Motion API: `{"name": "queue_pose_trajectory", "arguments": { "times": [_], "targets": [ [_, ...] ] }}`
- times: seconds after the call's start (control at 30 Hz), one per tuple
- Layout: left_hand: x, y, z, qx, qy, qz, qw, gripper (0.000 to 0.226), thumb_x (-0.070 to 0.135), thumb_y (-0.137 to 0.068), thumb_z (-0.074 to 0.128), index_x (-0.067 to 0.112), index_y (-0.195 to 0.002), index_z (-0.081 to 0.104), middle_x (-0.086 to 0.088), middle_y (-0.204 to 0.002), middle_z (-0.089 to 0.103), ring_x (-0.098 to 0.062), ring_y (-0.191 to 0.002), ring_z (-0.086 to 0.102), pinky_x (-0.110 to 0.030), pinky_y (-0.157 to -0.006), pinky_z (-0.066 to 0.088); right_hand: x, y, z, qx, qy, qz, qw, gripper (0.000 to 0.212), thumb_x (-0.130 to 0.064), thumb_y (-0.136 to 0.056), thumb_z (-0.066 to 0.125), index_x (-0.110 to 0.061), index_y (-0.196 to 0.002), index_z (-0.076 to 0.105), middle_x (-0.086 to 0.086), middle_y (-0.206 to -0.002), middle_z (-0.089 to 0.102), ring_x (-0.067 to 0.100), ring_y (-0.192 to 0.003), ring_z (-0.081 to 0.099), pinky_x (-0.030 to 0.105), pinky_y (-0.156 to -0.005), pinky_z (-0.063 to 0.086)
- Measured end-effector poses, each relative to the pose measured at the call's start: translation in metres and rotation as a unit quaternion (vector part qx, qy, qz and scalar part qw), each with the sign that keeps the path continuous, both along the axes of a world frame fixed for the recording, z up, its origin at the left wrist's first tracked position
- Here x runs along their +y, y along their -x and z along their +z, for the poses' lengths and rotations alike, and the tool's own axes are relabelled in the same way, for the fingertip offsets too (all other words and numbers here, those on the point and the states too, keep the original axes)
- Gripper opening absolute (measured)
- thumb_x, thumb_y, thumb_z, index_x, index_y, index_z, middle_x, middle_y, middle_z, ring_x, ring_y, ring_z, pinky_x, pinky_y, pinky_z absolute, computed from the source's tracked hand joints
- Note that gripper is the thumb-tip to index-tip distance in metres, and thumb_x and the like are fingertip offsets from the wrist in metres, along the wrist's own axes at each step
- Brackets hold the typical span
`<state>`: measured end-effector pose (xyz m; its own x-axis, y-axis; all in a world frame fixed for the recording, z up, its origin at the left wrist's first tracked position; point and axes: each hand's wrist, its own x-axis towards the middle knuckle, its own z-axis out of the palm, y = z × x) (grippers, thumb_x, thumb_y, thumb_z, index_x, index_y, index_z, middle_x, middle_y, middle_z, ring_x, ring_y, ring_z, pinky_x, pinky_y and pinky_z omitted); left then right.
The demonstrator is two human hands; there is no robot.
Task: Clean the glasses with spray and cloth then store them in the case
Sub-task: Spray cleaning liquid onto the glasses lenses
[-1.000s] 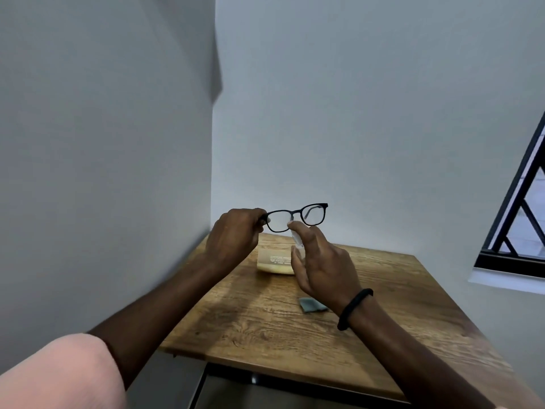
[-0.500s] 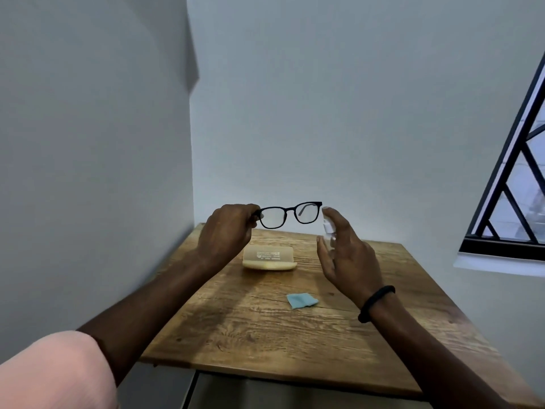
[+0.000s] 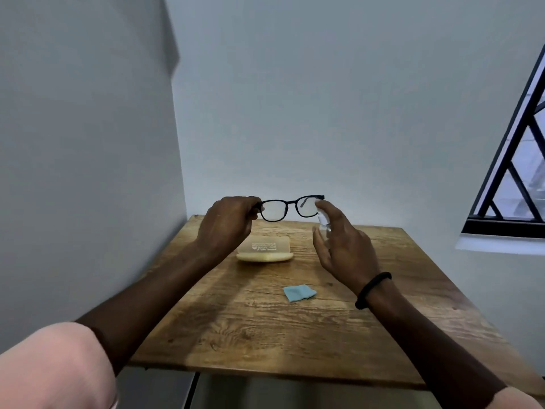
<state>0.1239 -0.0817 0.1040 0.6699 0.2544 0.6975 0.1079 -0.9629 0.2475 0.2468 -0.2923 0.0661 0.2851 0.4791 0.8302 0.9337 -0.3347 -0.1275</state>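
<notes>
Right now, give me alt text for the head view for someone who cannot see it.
Left hand holds black glasses up by one end while right hand aims a small spray bottle at a lens. Below, a wooden table holds a yellow case and blue cloth.

Head camera looks forward and down, close over the table (image 3: 265, 335).

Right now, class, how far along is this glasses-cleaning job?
Done: the left hand has lifted the glasses off the table. In hand: the right hand holds the spray bottle by the right lens. Left: wiping, since the blue cloth lies untouched, then storing them in the case, which is shut.
</notes>
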Motion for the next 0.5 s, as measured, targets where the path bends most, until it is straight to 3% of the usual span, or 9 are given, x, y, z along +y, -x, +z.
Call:
{"name": "queue_pose_trajectory", "arguments": {
  "times": [0.13, 0.27, 0.37, 0.5],
  "targets": [
    [0.003, 0.001, -0.005, 0.021, -0.012, 0.001, 1.000, 0.021, 0.007, -0.095, 0.059, 0.017, -0.106, 0.074, 0.001, -0.095, 0.079, -0.027, -0.090, 0.073, -0.041, -0.073, 0.057, 0.002, 0.001, -0.006, -0.001, -0.012, -0.005, 1.000, 0.054, -0.019, -0.094, 0.065, -0.024, -0.138, 0.033, 0.006, -0.086, 0.066, 0.022, -0.048, 0.056, 0.034, -0.042, 0.050],
    [0.009, -0.001, -0.013, 0.028, -0.015, 0.001, 0.999, 0.021, 0.006, -0.095, 0.059, 0.017, -0.104, 0.074, 0.002, -0.092, 0.078, -0.027, -0.087, 0.072, -0.039, -0.070, 0.056, -0.001, -0.011, -0.017, -0.001, -0.021, 0.001, 1.000, 0.063, -0.022, -0.094, 0.067, -0.024, -0.145, 0.029, 0.007, -0.097, 0.068, 0.016, -0.053, 0.059, 0.027, -0.043, 0.048],
    [0.015, 0.001, -0.021, 0.024, -0.013, 0.007, 1.000, 0.021, 0.005, -0.094, 0.059, 0.017, -0.102, 0.074, 0.003, -0.090, 0.078, -0.024, -0.085, 0.073, -0.036, -0.068, 0.055, -0.001, -0.027, -0.035, 0.080, -0.056, -0.012, 0.995, 0.069, -0.025, -0.096, 0.065, -0.024, -0.151, 0.023, 0.003, -0.098, 0.063, 0.001, -0.058, 0.050, 0.012, -0.049, 0.033],
    [0.025, 0.005, -0.028, 0.025, -0.010, 0.010, 1.000, 0.020, 0.005, -0.092, 0.059, 0.018, -0.100, 0.073, 0.004, -0.089, 0.078, -0.025, -0.084, 0.073, -0.035, -0.066, 0.053, 0.009, -0.054, -0.061, 0.259, -0.102, 0.011, 0.960, 0.059, -0.011, -0.096, 0.063, -0.020, -0.145, 0.031, 0.004, -0.102, 0.056, 0.007, -0.075, 0.054, 0.017, -0.060, 0.041]
  ]
}}
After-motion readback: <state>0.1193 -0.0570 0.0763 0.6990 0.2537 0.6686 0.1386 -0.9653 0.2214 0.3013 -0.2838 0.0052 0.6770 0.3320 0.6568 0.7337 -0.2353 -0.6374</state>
